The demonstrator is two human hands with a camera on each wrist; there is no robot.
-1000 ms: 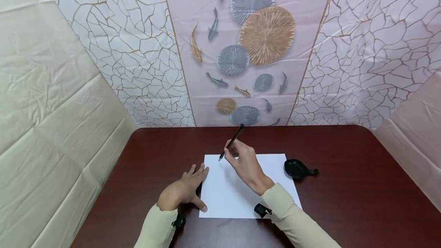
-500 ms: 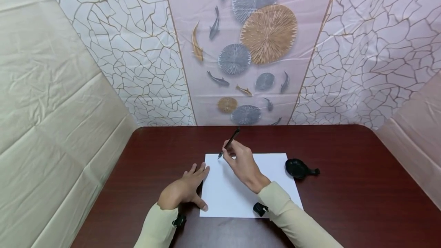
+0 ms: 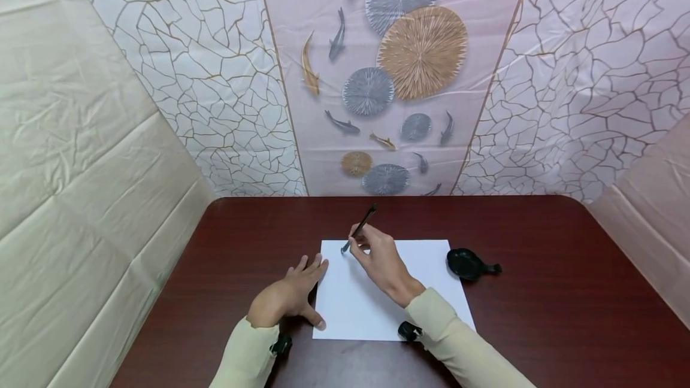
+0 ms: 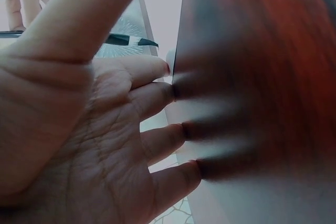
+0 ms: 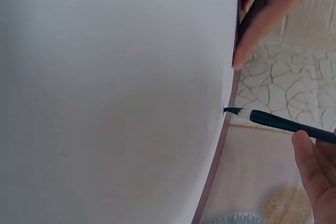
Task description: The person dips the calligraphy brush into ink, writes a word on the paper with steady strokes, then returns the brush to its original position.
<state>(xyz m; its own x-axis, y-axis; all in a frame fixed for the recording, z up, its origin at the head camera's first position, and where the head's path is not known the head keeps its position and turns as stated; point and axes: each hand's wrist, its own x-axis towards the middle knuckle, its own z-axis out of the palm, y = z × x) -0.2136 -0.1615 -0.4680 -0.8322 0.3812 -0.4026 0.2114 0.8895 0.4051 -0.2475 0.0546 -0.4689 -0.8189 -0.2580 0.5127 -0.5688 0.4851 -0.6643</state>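
Observation:
My right hand (image 3: 381,262) pinches an ink brush (image 3: 360,227) by its dark handle, slanting over the upper left of a white sheet of paper (image 3: 366,310). In the right wrist view the dark, bent bristle tip of the brush (image 5: 278,120) meets the paper (image 5: 121,93). My left hand (image 3: 288,297) lies with fingers spread at the sheet's left edge, the thumb resting on its lower left corner. The left wrist view shows those fingers (image 4: 157,100) straight, their tips down along the paper's edge. Right of the sheet sits a small black dish (image 3: 465,264) with a stubby handle.
All of this lies on a dark red-brown wooden table (image 3: 539,292). A patterned cloth backdrop (image 3: 372,154) hangs behind its far edge, with plain cream cloth (image 3: 108,196) on the left side. Dark wrist straps (image 3: 411,331) show near both cuffs.
My right hand has moved slightly left, then a little nearer, and the brush tip has come down onto the paper. The left hand, paper and dish stay in place.

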